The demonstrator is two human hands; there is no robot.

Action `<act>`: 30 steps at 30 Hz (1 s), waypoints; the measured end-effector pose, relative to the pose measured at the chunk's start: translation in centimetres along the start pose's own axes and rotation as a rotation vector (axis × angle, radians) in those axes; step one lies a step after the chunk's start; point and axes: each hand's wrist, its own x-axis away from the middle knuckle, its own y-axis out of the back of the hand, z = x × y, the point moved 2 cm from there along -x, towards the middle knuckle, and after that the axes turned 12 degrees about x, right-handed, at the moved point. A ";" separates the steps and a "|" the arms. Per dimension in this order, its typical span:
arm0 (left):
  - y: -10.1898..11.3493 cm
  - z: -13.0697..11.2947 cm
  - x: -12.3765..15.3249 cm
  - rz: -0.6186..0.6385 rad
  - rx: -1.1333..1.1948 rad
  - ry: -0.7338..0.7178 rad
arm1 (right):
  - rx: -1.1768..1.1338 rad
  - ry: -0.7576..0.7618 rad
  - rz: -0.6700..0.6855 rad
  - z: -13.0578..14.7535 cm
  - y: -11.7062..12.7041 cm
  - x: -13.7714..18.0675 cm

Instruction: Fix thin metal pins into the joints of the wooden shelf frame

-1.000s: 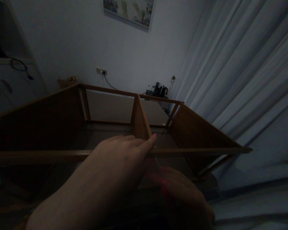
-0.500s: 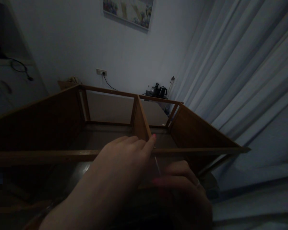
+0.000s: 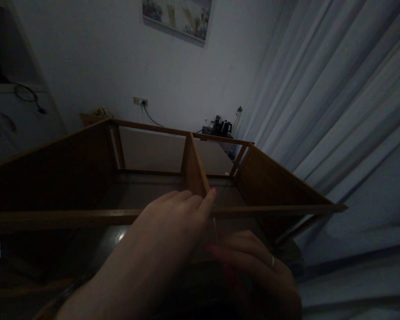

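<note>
My left hand point(image 3: 173, 226) is closed over the front rail point(image 3: 270, 210) of a wooden frame, where the middle divider point(image 3: 197, 166) meets it. Its thumb lies along the divider's near end. Just below that joint, a thin metal rod point(image 3: 215, 227) points up toward the rail's underside. My right hand point(image 3: 253, 258), with a ring on one finger, has its fingers closed around the rod's lower end. The grip hides that end, so I cannot tell whether it is a hex key or a screwdriver.
Wooden side panels point(image 3: 280, 182) stand at both ends of the frame. A pale curtain point(image 3: 346, 102) hangs close on the right. Beyond the frame are a black kettle point(image 3: 225, 128), a wall socket point(image 3: 140, 101) with a plugged cord, and a white cabinet point(image 3: 16, 120) at left.
My right hand's fingers have shifted slightly around the rod, and the rod now stands more upright. The left hand stays in place on the frame.
</note>
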 end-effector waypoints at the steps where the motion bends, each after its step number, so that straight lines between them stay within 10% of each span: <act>1: 0.1 -0.1 0.0 0.015 -0.002 0.006 | 0.003 -0.009 0.027 -0.1 0.1 0.0; 19: -0.2 0.0 0.1 -0.052 0.051 -0.010 | -0.036 0.036 0.281 -1.6 1.0 -1.8; 30: -0.2 0.2 0.2 -0.035 0.064 0.016 | 0.054 0.045 0.173 -1.6 0.6 -2.2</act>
